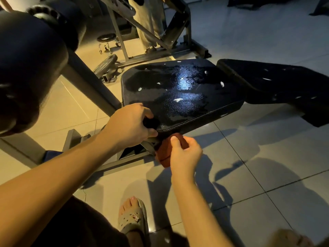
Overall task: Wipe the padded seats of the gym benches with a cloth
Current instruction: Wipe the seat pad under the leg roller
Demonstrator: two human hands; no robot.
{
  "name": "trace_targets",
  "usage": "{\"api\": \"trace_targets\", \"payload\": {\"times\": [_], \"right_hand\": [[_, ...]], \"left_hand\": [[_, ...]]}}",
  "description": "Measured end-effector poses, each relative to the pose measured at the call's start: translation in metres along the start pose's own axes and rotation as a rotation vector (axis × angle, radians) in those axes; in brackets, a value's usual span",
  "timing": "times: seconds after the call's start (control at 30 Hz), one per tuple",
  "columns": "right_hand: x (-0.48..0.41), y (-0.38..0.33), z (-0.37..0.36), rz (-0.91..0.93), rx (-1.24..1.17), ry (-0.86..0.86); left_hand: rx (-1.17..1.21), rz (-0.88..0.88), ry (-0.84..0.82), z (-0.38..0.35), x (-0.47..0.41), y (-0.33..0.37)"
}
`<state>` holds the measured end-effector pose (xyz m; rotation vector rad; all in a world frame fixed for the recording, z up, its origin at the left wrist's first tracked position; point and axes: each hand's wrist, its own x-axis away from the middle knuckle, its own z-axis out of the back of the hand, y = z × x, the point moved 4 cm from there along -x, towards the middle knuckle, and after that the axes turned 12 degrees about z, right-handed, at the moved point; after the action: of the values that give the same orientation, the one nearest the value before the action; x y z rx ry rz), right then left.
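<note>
A black padded bench seat [181,90] fills the middle of the head view, glossy, with small white tears in its cover. A second black pad [277,86] adjoins it on the right. My left hand [130,122] grips the seat's near left corner, fingers curled over a dark knob-like part there. My right hand [185,155] holds a bunched red-brown cloth [163,152] just below the seat's front edge, thumb up against it. The cloth touches the underside area near the frame.
A large black roller pad [30,68] on a grey frame looms at the left. A weight plate [105,65], a small stool [106,40] and a standing person's legs [149,24] lie beyond. My sandalled foot [132,216] is on the tiled floor.
</note>
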<state>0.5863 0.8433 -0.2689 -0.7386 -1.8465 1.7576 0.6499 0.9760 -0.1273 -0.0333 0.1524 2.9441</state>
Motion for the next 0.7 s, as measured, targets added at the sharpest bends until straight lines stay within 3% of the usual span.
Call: {"api": "trace_targets", "payload": {"times": [0.07, 0.2, 0.4, 0.6, 0.7], "right_hand": [[0.011, -0.001, -0.005, 0.004, -0.008, -0.059], [-0.034, 0.000, 0.019, -0.034, -0.056, 0.134], [-0.009, -0.010, 0.004, 0.042, 0.002, -0.086], [-0.030, 0.004, 0.020, -0.069, 0.060, 0.002], [-0.023, -0.003, 0.013, -0.017, 0.011, -0.034]], "left_hand": [[0.039, 0.021, -0.016, 0.003, 0.001, 0.000], [0.051, 0.013, -0.041, 0.006, 0.005, 0.002], [0.045, 0.018, -0.064, 0.006, 0.006, 0.004], [0.049, 0.023, -0.044, 0.005, 0.007, 0.007], [0.021, 0.019, -0.020, 0.005, 0.009, 0.008]]}}
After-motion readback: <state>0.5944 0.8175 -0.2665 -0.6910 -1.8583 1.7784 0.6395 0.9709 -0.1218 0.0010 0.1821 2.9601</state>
